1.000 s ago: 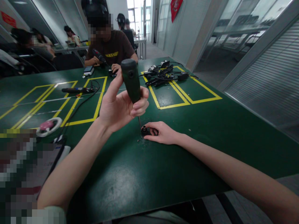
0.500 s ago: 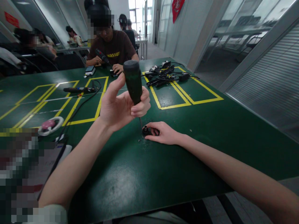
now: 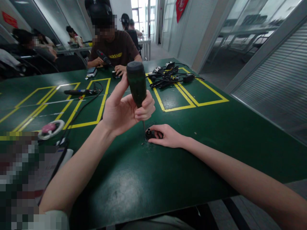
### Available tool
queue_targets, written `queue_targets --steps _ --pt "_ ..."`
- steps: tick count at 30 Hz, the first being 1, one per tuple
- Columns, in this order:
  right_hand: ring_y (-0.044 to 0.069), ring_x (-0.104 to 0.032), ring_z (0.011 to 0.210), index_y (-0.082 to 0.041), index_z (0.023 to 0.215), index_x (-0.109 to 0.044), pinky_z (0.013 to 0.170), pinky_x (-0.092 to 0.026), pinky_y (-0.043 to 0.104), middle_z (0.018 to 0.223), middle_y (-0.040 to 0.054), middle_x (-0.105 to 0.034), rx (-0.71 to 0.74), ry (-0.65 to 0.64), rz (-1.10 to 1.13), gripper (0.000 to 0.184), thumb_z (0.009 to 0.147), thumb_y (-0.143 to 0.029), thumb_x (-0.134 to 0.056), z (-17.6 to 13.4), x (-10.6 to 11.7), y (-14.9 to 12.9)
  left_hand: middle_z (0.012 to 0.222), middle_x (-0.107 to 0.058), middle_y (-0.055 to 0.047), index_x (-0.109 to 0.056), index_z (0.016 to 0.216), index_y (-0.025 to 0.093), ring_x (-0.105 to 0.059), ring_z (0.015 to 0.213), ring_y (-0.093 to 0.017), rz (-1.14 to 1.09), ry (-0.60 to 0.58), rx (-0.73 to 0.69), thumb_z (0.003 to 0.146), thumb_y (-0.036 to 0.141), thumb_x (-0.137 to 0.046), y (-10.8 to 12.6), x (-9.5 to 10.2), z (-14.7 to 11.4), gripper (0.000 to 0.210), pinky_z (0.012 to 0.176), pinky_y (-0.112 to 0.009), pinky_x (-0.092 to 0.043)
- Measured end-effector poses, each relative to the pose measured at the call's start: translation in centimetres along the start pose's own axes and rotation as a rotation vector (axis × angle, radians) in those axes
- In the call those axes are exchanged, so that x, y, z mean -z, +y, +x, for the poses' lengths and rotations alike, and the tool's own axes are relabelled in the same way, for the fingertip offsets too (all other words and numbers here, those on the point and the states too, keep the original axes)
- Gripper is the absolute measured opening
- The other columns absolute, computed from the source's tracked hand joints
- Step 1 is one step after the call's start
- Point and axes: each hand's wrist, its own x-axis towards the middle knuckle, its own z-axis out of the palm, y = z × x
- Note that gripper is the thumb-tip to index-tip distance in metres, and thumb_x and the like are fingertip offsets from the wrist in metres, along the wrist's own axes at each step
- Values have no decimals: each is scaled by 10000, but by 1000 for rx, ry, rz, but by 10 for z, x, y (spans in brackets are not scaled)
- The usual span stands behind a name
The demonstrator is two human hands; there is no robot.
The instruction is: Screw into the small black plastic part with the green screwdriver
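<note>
My left hand [image 3: 120, 107] is closed around the dark handle of a screwdriver [image 3: 136, 83]. The tool stands nearly upright, its thin shaft running down to a small black part on the table. That black part [image 3: 149, 133] has a short round stub on top and a looped side; its exact kind I cannot make out. Thumb and fingers of my right hand [image 3: 168, 135] pinch it against the tabletop. Whether the screwdriver's tip sits in a screw is too small to tell. A tiny metal bit [image 3: 142, 143] lies just left of the part.
Yellow tape [image 3: 179, 108] marks the green table [image 3: 192, 172]. Black cables [image 3: 168, 75] lie piled beyond my hands. To the left are a black corded tool [image 3: 79, 92] and a white ring with a pink middle [image 3: 49, 128]. Across sits a person [image 3: 117, 44] holding a power screwdriver [image 3: 104, 58].
The view has shifted very slightly. My left hand's fingers have moved a little on the screwdriver handle; my right hand still pinches the black part in the same place.
</note>
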Motion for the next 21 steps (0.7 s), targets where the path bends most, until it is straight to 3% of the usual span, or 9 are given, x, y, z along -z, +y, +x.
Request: queue_targets --steps 3,12,17,21 --pt "119 -540 568 -139 1140 -701 630 -423 253 679 -31 -624 5 1 2 365 911 -418 -757 0 0 0 520 -274 37 -534 587 162 -305 469 -75 3 34 -1 924 839 -240 0 -1 1 811 472 -222 -299" --pt "111 -515 553 -143 1126 -695 620 -417 251 663 -43 -608 8 4 21 340 906 -392 -767 0 -1 0 488 -270 43 -533 565 157 -304 419 -61 -57 204 -41 918 850 -181 0 -4 5 854 422 -206 -285" --pt "114 -524 558 -134 1128 -698 624 -414 255 664 -43 -603 15 4 31 345 908 -390 -768 0 -1 0 473 -265 53 -577 631 159 -290 411 -60 -37 168 -52 900 871 -225 -2 -3 4 839 427 -203 -273" --pt "112 -514 554 -117 1129 -700 627 -413 257 659 -45 -587 20 13 41 360 905 -390 -769 0 -1 1 482 -227 50 -586 652 159 -266 418 -70 -34 133 -53 947 785 -20 -2 -2 3 893 441 -206 -268"
